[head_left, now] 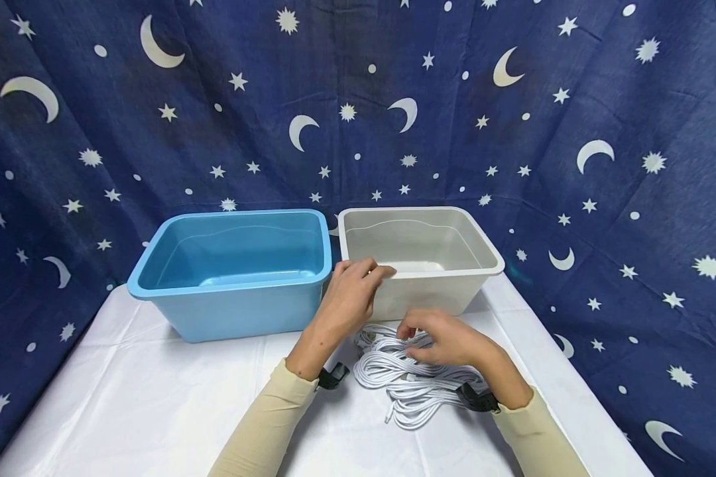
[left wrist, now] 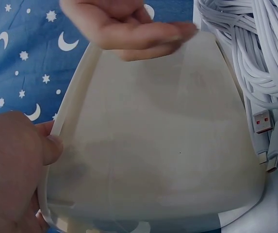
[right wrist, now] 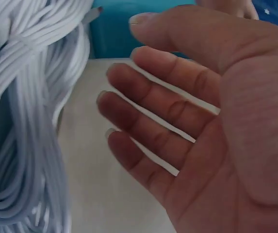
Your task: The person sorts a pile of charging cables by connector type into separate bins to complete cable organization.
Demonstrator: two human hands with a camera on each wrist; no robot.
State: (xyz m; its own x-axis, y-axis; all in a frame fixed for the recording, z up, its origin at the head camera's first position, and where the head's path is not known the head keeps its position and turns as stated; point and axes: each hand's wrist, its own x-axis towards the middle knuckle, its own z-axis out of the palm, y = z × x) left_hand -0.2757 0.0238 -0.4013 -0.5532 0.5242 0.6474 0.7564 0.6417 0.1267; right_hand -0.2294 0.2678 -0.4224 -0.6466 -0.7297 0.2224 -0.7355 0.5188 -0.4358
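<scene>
My left hand point(head_left: 349, 291) grips the near rim of the grey plastic bin point(head_left: 429, 291) close to its left corner. In the left wrist view the thumb point(left wrist: 53, 148) lies against the bin's outer wall, the other fingers mostly hidden behind the rim. Just in front of the bin, my right hand point(head_left: 444, 336) hovers over coiled white USB cables point(head_left: 417, 387). Its fingers are loosely bent with nothing between them, as the right wrist view shows. A USB plug point(left wrist: 263, 121) sticks out of the bundles. The hand and wrist hide part of the cables.
A blue plastic bin point(head_left: 227, 311) stands left of the grey one, their rims close together. Both are on a white-covered table point(head_left: 143, 397). A dark blue curtain point(head_left: 358, 86) with moons and stars hangs behind and along both sides.
</scene>
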